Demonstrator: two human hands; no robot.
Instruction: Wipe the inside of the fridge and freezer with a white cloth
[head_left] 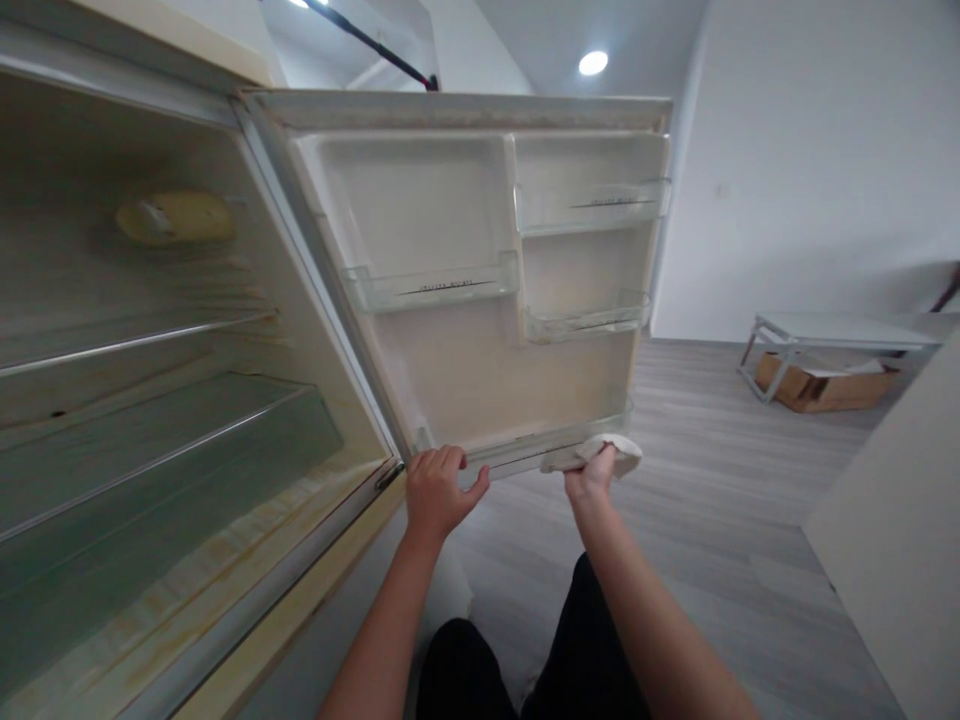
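The fridge (300, 245) stands open on the left, and its door (450, 380) is swung out in front of the person. The door could swing if pushed, since the only support seen is along its hinge side. The clear bottom rack (517, 458), along the door's lower edge, could be knocked loose by a hard sideways rub or a lift from below. The right hand (592, 475) has its fingers closed on a white cloth (626, 455) at the rack's right end, near the door's lower right corner; a loose fold might catch there. The left hand (436, 490) lies over the lower left corner, thumb spread wide of bent fingers; whether they grip, I cannot tell. Being so near the hinge side, those fingers could get pinched if the door closed.

As for room, the grey floor (697, 430) gives open space beyond the door's right edge, as far as a low white table (825, 330) with a cardboard box (840, 388) under it. On the left, the fridge's front edge runs close by the left forearm. The person's knees (461, 665) leave little room for drawing the hands straight back.
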